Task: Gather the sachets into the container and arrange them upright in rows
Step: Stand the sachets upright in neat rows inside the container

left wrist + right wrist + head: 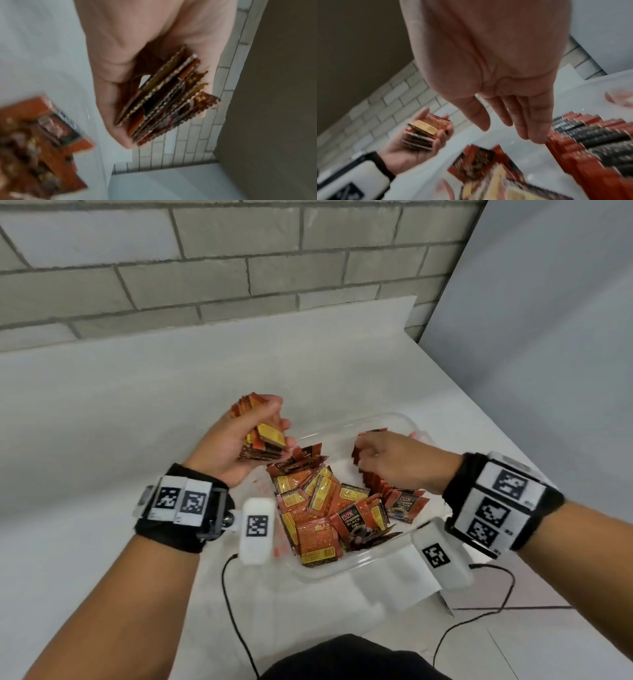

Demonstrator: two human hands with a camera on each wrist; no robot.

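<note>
Over the clear plastic container [346,571] on the white table [102,422], both hands at work. Left hand [236,440] held above the container's left edge, fingers and thumb curled round a squared-up bundle of coffee sachets [263,436]; the left wrist view shows their crimped edges aligned between thumb and fingers. Right hand [387,457] inside the container on its right side, at the row of upright sachets [375,482] along that wall. Right wrist view shows the fingers [532,121] straight and close together, tips at the top edges of the row, holding nothing; whether they actually press the row I cannot tell. Loose sachets [329,508] lie flat and jumbled across the container's near and middle floor, some face up, some showing yellow backs. None visible on the table outside.

Step in hand, as I judge it: steadying the first standing row while the bundle waits to go in. Gathering looks done; arranging is perhaps a third along.

Next move calls for lowering the bundle on edge beside the standing row, keeping that row propped so it does not topple, and first shifting flat sachets out of the landing spot.
</note>
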